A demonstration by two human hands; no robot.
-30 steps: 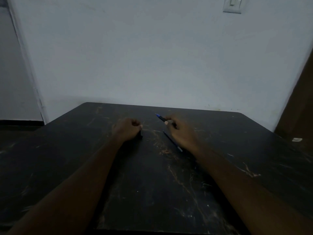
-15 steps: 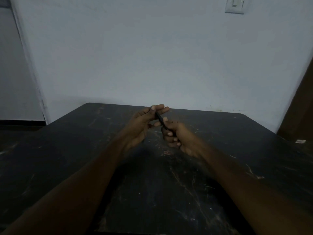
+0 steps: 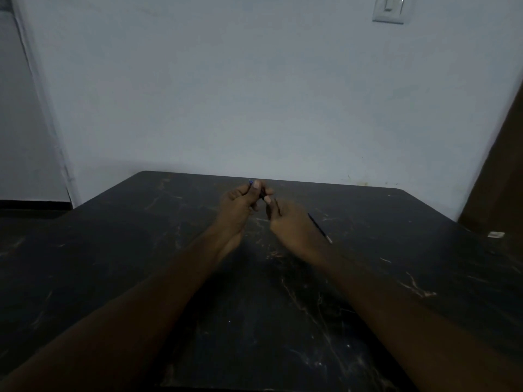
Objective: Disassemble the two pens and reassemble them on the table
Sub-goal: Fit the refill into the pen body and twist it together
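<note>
The pen point(image 3: 262, 194) is held just above the far middle of the worktop point(image 3: 169, 250). The left hand point(image 3: 237, 205) has its grip pinched on the blue-tipped end, and the right hand point(image 3: 288, 224) seems clamped on the other end, opposed holds that suit twisting or pulling it apart. A thin stick point(image 3: 319, 228), either the second pen or a refill, lies on the worktop just beside the right hand, likely kept within reach.

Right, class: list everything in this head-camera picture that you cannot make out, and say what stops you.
Pen, head view: the left hand and right hand grip it and cover most of it; whole or apart, cannot tell.
Thin rod on the table: upper end behind the right hand; dark, pen or refill unclear.
White scrap: too small.
Wall switch: cut by top edge.
</note>
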